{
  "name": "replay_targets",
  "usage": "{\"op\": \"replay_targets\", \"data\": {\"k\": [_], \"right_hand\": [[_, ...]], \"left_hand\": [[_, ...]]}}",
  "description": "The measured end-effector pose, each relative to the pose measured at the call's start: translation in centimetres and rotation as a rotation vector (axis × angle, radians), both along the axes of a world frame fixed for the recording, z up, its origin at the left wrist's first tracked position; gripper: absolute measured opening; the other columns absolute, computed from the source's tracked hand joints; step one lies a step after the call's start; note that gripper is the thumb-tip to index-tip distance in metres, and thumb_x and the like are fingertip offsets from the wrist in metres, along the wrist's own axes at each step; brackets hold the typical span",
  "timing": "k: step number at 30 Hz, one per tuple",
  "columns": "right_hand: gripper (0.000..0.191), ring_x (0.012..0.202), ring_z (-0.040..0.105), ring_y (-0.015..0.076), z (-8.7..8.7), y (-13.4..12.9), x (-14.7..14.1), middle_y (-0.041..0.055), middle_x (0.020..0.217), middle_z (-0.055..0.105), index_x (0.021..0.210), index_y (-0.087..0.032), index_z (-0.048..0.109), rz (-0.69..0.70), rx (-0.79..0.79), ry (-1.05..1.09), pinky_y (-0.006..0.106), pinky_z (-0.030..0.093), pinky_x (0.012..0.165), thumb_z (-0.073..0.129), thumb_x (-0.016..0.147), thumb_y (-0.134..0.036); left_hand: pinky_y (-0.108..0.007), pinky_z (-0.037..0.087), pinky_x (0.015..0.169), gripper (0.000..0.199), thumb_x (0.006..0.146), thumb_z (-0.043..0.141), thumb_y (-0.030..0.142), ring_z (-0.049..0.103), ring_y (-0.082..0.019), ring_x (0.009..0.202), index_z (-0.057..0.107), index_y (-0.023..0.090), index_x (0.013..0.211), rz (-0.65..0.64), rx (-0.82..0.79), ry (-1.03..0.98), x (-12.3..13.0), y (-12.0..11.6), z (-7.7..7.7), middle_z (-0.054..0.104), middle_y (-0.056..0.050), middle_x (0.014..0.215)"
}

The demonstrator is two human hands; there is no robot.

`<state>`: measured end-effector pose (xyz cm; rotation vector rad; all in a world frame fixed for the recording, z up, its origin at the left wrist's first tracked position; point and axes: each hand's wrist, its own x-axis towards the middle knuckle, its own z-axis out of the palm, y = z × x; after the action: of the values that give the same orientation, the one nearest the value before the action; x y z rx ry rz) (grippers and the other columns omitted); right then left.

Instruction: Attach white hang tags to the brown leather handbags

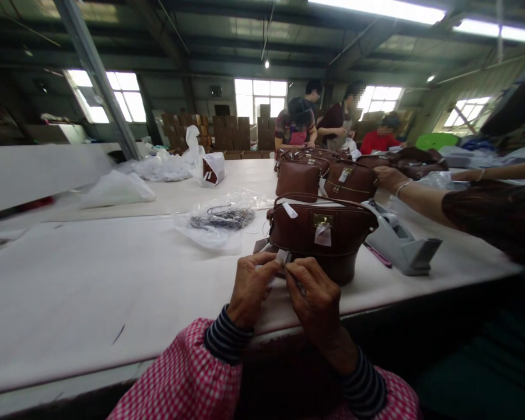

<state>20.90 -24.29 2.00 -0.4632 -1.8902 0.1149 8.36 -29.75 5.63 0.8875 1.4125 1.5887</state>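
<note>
Brown handbag [321, 236] on white table [91, 280], left hand [254, 289], right hand [317, 300], fingers pinching small white tag [282, 256]

No lettering is legible: the white tags [322, 235] on the brown handbag [322, 230] and the distant cartons [227, 131] show no readable print.

Both hands meet at the near edge of the scene, knuckles up, wrists bent inward. The left hand [252, 289] curls its fingers, thumb and forefinger pinched at the tips. The right hand [315, 297] mirrors it, its grip apparently closed too. Both forearms angle in from below.
</note>
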Motion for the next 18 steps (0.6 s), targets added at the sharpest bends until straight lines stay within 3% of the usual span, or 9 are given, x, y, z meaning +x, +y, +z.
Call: {"op": "replay_targets", "data": {"k": [4,11,18], "right_hand": [[0.015,0.088,0.064,0.0188,0.4,0.2,0.2,0.0067,0.091,0.066,0.102,-0.020,0.066,0.011,-0.007,0.029,0.033,0.054,0.081,0.059,0.094,-0.009],[0.020,0.090,0.064,0.0187,0.9,0.7,0.6,0.0069,0.095,0.066,0.108,-0.020,0.069,0.074,-0.022,0.025,0.033,0.055,0.083,0.060,0.094,-0.010],[0.026,0.092,0.065,0.0173,1.8,0.7,1.0,0.0064,0.097,0.066,0.102,-0.020,0.072,0.276,-0.210,0.019,0.029,0.055,0.080,0.050,0.095,-0.008]], "left_hand": [[-0.021,0.019,0.036,0.026,0.078,0.072,0.040,0.029,-0.003,0.038,0.078,0.014,0.081,-0.019,0.057,0.056,0.0,-0.1,0.5,0.056,0.002,0.054],[-0.021,0.019,0.037,0.025,0.078,0.071,0.035,0.030,-0.003,0.039,0.080,0.014,0.086,-0.082,0.075,0.037,-0.1,0.0,1.0,0.066,-0.003,0.063],[-0.020,0.023,0.039,0.028,0.069,0.072,0.024,0.040,-0.006,0.045,0.078,0.014,0.094,-0.083,0.025,-0.019,-0.4,-0.1,0.5,0.064,-0.002,0.067]]}}
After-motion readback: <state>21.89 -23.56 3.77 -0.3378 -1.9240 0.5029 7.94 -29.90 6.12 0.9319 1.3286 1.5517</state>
